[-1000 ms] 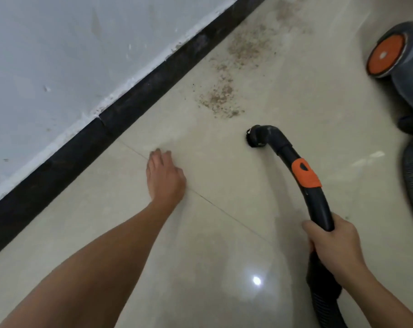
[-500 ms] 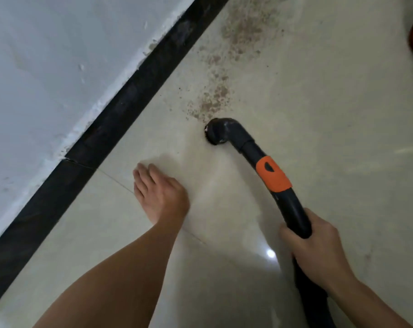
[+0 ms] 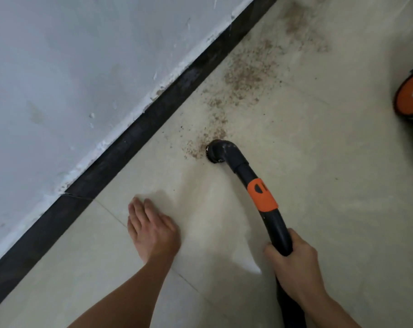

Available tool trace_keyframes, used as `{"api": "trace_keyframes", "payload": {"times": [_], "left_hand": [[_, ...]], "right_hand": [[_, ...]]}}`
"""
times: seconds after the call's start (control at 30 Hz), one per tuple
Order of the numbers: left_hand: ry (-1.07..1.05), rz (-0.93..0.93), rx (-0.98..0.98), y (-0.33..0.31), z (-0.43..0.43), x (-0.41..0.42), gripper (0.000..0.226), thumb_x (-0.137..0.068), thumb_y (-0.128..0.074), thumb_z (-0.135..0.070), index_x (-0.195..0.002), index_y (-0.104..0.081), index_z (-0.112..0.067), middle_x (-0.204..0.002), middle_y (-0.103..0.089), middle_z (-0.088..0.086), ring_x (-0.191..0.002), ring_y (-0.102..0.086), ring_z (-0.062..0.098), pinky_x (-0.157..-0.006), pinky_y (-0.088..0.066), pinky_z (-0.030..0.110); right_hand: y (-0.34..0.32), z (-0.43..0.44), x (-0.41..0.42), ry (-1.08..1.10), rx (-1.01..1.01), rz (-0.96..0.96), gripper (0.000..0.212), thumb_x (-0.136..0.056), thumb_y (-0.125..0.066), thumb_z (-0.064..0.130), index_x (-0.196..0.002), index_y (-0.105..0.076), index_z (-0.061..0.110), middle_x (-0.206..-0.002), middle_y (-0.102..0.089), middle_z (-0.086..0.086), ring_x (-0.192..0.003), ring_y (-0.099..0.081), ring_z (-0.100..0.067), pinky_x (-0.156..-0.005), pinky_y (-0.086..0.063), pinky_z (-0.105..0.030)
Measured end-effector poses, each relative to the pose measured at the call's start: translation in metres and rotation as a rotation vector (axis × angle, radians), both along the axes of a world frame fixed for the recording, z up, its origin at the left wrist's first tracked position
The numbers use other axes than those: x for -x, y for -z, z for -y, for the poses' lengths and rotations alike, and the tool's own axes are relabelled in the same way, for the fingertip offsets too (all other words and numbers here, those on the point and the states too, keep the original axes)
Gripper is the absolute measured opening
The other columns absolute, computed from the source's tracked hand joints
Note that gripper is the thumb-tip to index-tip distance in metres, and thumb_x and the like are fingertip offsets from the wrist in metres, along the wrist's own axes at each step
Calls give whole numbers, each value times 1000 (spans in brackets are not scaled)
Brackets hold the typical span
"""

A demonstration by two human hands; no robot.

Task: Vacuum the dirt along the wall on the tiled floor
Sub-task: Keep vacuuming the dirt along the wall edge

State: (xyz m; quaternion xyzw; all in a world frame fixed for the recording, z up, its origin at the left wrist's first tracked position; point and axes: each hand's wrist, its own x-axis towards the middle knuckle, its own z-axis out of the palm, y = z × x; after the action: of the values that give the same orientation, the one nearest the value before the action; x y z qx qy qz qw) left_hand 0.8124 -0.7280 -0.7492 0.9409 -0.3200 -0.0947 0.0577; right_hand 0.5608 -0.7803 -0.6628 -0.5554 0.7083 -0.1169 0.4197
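Brown dirt [image 3: 244, 74] lies scattered on the beige tiled floor [image 3: 319, 185] in a band beside the black skirting [image 3: 139, 136] of the white wall [image 3: 70, 67]. My right hand [image 3: 295, 263] grips the black vacuum hose handle [image 3: 275, 226], which has an orange band. Its curved black nozzle [image 3: 216, 151] rests on the floor at the near edge of the dirt patch. My left hand [image 3: 151, 229] lies flat on the tile, palm down, fingers together, to the left of the hose and near the skirting.
The vacuum's body with an orange wheel [image 3: 411, 95] stands at the right edge. A tile joint runs diagonally under my left hand. More dirt smears up toward the top of the view along the wall.
The nozzle has moved forward across the floor from bare tile to the near edge of the dirt. My left hand stays flat on the tile; the view has shifted.
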Motion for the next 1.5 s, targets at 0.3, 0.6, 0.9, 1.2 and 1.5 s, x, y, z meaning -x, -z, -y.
{"api": "trace_keyframes", "payload": {"times": [0.3, 0.6, 0.9, 1.2, 1.5], "left_hand": [[8, -18, 60, 4, -1, -2, 62, -91, -22, -30, -144, -35, 0, -156, -26, 21, -146, -19, 35, -120, -14, 45], [21, 1, 72, 8, -4, -4, 63, -91, -23, -31, -145, -36, -1, -156, -27, 20, -146, -21, 34, -119, -15, 45], [146, -44, 83, 4, -23, -8, 56, -102, -21, -29, -153, -18, -6, -161, -3, 17, -149, 0, 30, -122, -1, 40], [69, -48, 129, 4, -100, -2, 61, -96, -14, -35, -147, -34, -6, -159, -19, 16, -148, -9, 31, -120, -5, 38], [64, 2, 101, 8, -99, -2, 61, -96, -16, -35, -148, -30, -8, -160, -14, 16, -149, -4, 30, -121, -5, 39]], "right_hand": [[4, -2, -36, -34, 38, -1, 22, -77, -69, 9, -67, -50, 9, -55, -51, -13, -47, -43, -22, -47, -38, -33], [18, 42, -123, -133, 56, 166, 10, -79, -66, 12, -77, -58, 7, -66, -65, -21, -42, -55, -18, -38, -43, -22], [0, 3, -58, -179, 49, 85, 12, -80, -67, 10, -76, -58, 4, -57, -60, -12, -38, -52, -15, -39, -43, -25], [5, -46, -51, -210, 50, 84, 15, -78, -69, 8, -71, -57, 6, -51, -58, -8, -37, -51, -11, -41, -43, -24], [14, 5, -127, -201, 65, 177, 17, -75, -63, 28, -86, -58, 16, -78, -68, -11, -67, -69, -32, -64, -60, -43]]}}
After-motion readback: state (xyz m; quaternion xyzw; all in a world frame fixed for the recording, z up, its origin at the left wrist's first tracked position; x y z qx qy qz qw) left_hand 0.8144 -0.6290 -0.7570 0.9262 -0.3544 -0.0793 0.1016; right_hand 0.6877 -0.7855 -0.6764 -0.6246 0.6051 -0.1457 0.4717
